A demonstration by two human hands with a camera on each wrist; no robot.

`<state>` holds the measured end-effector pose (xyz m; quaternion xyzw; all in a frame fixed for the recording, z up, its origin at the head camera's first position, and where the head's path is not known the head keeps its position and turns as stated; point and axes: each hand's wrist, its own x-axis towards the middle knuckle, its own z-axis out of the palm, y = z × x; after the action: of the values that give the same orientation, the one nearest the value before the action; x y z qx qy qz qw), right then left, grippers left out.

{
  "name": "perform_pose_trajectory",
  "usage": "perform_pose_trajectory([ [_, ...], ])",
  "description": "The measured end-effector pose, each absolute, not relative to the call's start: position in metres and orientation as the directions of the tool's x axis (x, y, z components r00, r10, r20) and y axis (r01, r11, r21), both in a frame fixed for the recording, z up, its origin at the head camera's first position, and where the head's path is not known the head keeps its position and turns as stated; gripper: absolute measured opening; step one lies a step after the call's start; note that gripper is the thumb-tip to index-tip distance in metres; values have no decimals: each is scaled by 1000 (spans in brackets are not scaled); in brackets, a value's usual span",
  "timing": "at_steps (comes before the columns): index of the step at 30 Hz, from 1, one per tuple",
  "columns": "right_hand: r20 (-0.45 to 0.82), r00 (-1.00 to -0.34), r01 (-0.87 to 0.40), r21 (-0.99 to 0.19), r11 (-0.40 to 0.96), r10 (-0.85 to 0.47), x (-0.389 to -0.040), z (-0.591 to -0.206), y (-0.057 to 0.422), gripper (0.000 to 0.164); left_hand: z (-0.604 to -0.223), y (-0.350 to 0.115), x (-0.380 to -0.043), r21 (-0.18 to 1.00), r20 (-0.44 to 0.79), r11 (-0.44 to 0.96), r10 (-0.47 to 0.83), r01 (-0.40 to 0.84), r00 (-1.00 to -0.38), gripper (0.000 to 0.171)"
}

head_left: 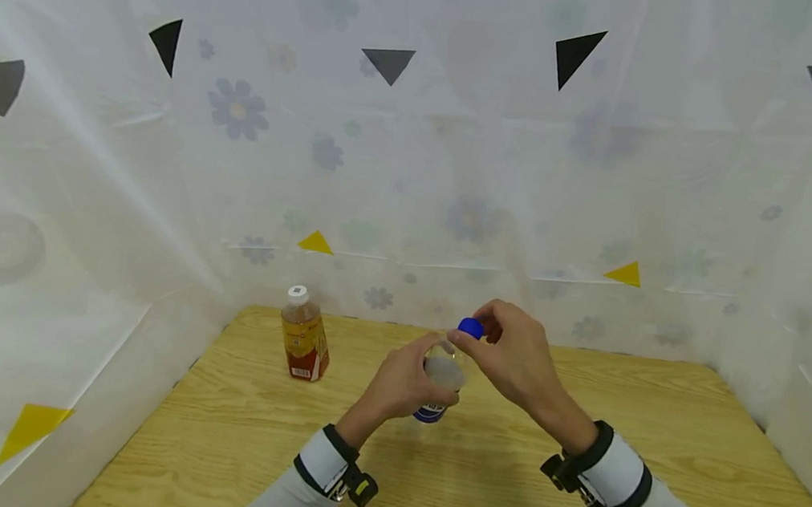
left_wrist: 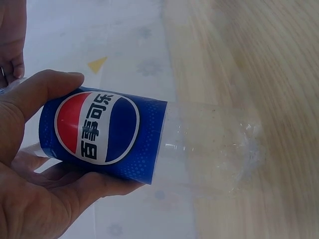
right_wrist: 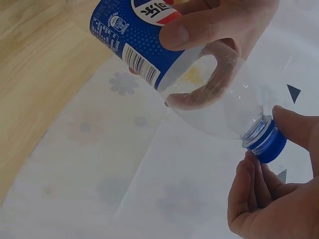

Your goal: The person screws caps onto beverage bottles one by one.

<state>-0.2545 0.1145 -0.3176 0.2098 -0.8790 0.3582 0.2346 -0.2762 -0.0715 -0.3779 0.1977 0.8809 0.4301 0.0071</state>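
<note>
A clear plastic Pepsi bottle with a blue label is held tilted above the table, its neck up and to the right in the head view. My left hand grips it around the body, thumb on one side and fingers on the other. The blue bottle cap sits on the neck. My right hand pinches this cap between thumb and fingertips. Through the transparent shoulder, left-hand fingers show in the right wrist view. No drink is visible inside the bottle.
A bottle of reddish-brown drink with a white cap and yellow-red label stands upright at the table's back left. The wooden table is bordered by white flowered sheeting at the back and sides, bearing black, grey and yellow triangles.
</note>
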Motion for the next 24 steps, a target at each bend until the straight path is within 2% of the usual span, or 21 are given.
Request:
perform_pose_trajectory([
  [16,516,-837,-498,-578,646,-183,-255,-323,114,33,-378,-72,-275,762,141,561,344,324,-928,64],
  [21,415,-889,-425,-600,677,-191,-252,-325,114,56,-377,-73,-275,773,124,556,342,307,-931,72],
  [24,385,-898,-417,-590,691,-213,-250,-324,115,72,-377,-73,-275,772,119,558,345,306,-931,71],
])
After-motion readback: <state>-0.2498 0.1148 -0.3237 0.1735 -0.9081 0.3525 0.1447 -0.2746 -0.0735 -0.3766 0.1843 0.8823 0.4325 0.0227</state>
